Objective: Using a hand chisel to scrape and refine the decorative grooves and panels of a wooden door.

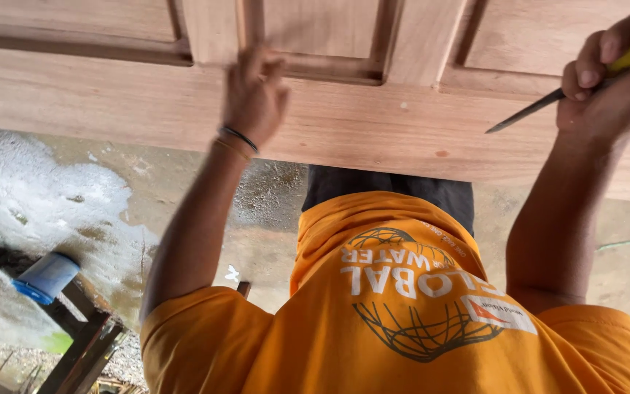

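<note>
A chisel (548,102) with a yellow handle is gripped in the right hand (610,80), its blade pointing left above the wooden door (344,124). The left hand (253,95), fingers loosely curled, is rested on the door.

Left hand (254,93): motion-blurred; fingers not separable, contact with the wooden door (344,124) not determinable. Right hand (610,80): cut off by right frame edge. Tool (548,102): yellow handle mostly covered by the gripping fingers and cropped at the top right corner; only the dark blade shows, left of the grip. Door panels above both hands cropped by the top edge.
</note>
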